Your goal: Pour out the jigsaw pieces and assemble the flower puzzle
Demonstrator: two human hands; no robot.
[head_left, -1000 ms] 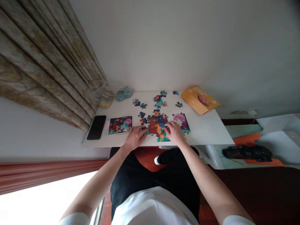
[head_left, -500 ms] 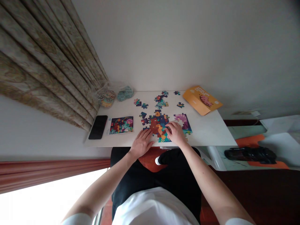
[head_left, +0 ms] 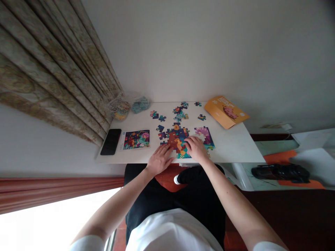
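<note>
A partly joined jigsaw puzzle (head_left: pixel 172 136), with a brown shape and an orange figure, lies at the table's front edge. My left hand (head_left: pixel 160 158) rests flat on the puzzle's lower left corner, fingers stretched out. At the right side of the puzzle, my right hand (head_left: pixel 195 148) has its fingers bent and drawn together on a puzzle piece at the edge, mostly hidden beneath them. A smaller joined purple section (head_left: pixel 208 137) lies just beyond that hand. Several loose puzzle pieces (head_left: pixel 162 135) lie to the left, and another joined cluster (head_left: pixel 180 113) sits farther back.
The white table (head_left: pixel 235 150) stands against a wall. On its left are a black phone (head_left: pixel 111 142), a printed picture card (head_left: pixel 136 139) and clear bags of pieces (head_left: pixel 140 104). An orange envelope (head_left: pixel 226 112) lies at the back right. A black bottle (head_left: pixel 280 172) rests on a lower shelf.
My left hand has shifted very slightly to the right along the puzzle's edge. My right hand stays almost in place, and the whole view has moved a little.
</note>
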